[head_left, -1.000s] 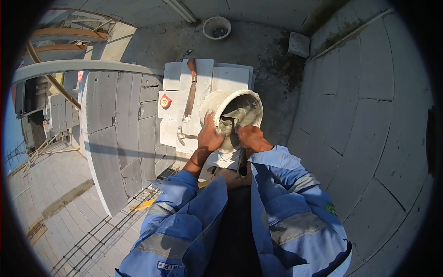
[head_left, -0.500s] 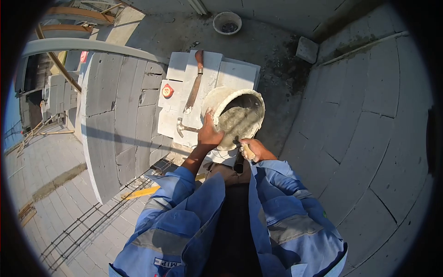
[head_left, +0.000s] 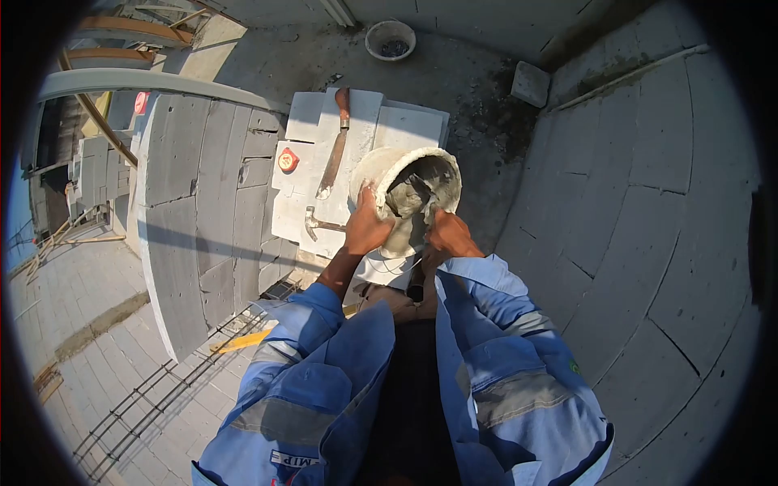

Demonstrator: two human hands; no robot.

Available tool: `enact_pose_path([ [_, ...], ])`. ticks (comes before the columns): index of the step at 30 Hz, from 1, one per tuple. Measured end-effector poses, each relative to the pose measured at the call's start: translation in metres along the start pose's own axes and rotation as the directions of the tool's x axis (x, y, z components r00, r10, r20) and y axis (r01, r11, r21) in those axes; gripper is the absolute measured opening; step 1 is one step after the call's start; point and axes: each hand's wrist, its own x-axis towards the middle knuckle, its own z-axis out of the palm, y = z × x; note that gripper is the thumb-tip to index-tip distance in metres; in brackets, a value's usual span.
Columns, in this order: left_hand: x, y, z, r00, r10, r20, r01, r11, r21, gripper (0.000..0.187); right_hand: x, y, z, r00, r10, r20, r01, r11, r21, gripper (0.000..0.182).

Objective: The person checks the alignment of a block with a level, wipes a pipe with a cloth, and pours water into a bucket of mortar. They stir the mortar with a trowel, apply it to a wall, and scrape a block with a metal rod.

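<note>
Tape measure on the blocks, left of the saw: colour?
Red, with a yellowish centre; the tape measure shows in the head view.

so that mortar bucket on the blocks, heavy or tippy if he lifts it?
Probably heavy: the bucket holds wet grey mortar. Likely tippy, since it sits tilted on the white blocks with the left hand gripping its rim. The crusted rim probably gives decent grip.

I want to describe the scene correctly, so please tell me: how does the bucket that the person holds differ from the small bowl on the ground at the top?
The bucket is tilted on the white blocks, gripped at its rim by the left hand; the bowl stands upright on the ground, untouched. The bucket looks much larger and holds grey mortar, worked with a tool in the right hand; the bowl holds only some dark bits. Both are round, pale and open-topped.
</note>
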Motion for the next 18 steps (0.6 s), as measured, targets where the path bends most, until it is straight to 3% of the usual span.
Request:
enact_pose_path([
  [1, 0.002, 0.010, -0.003, 1.000, 0.005, -0.010, -0.005, 1.000, 0.001, 0.091, 0.003, -0.001, 0.010, 1.000, -0.008, -0.007, 0.008, 1.000, -0.004, 0.045],
  [3, -0.005, 0.027, -0.004, 0.981, -0.174, 0.088, 0.175, 0.985, 0.000, 0.088, -0.005, -0.003, 0.039, 0.989, -0.053, 0.139, 0.058, 0.998, -0.032, 0.048],
  [4, -0.006, 0.027, -0.002, 0.988, -0.142, 0.067, 0.143, 0.990, -0.013, 0.087, -0.015, -0.014, 0.030, 0.989, -0.054, 0.135, 0.058, 0.998, -0.031, 0.048],
  [6, -0.009, 0.015, 0.003, 0.993, -0.107, 0.047, 0.107, 0.994, 0.010, 0.087, -0.044, -0.024, 0.013, 0.974, -0.219, 0.051, 0.219, 0.976, 0.010, 0.050],
  [7, -0.010, 0.007, 0.005, 0.998, -0.069, 0.011, 0.069, 0.997, 0.036, 0.087, -0.048, -0.023, 0.010, 0.975, -0.213, 0.056, 0.213, 0.977, 0.009, 0.050],
  [9, -0.008, -0.010, 0.005, 0.999, -0.030, -0.035, 0.030, 0.999, 0.010, 0.086, -0.047, -0.024, 0.005, 0.991, -0.072, -0.110, 0.082, 0.993, 0.084, 0.052],
  [10, -0.008, -0.018, 0.002, 1.000, 0.000, -0.031, 0.000, 1.000, -0.025, 0.086, -0.039, -0.017, 0.013, 0.999, 0.019, -0.038, -0.015, 0.995, 0.099, 0.051],
  [11, -0.007, -0.024, 0.002, 0.999, 0.032, -0.026, -0.034, 0.997, -0.063, 0.086, -0.037, -0.010, 0.025, 0.999, 0.017, -0.039, -0.013, 0.995, 0.099, 0.051],
  [13, -0.002, -0.018, -0.003, 0.997, 0.049, -0.053, -0.049, 0.999, -0.013, 0.085, -0.036, -0.003, 0.040, 0.970, 0.056, 0.235, -0.079, 0.993, 0.091, 0.055],
  [14, -0.002, -0.018, -0.004, 0.999, 0.028, -0.039, -0.029, 0.999, -0.022, 0.085, -0.032, 0.003, 0.047, 0.981, -0.050, 0.188, 0.022, 0.989, 0.146, 0.060],
  [15, -0.005, -0.020, -0.003, 1.000, 0.003, -0.021, -0.004, 0.999, -0.032, 0.085, -0.039, -0.001, 0.034, 0.979, -0.046, 0.199, 0.018, 0.990, 0.139, 0.060],
  [17, -0.004, -0.021, -0.003, 0.998, 0.021, -0.054, -0.021, 1.000, 0.001, 0.085, -0.050, -0.021, -0.012, 0.986, -0.153, 0.068, 0.124, 0.939, 0.322, 0.051],
  [18, -0.002, -0.017, -0.004, 0.999, -0.031, -0.026, 0.030, 0.999, -0.035, 0.085, -0.031, -0.003, -0.004, 0.972, -0.222, -0.078, 0.233, 0.954, 0.189, 0.054],
])
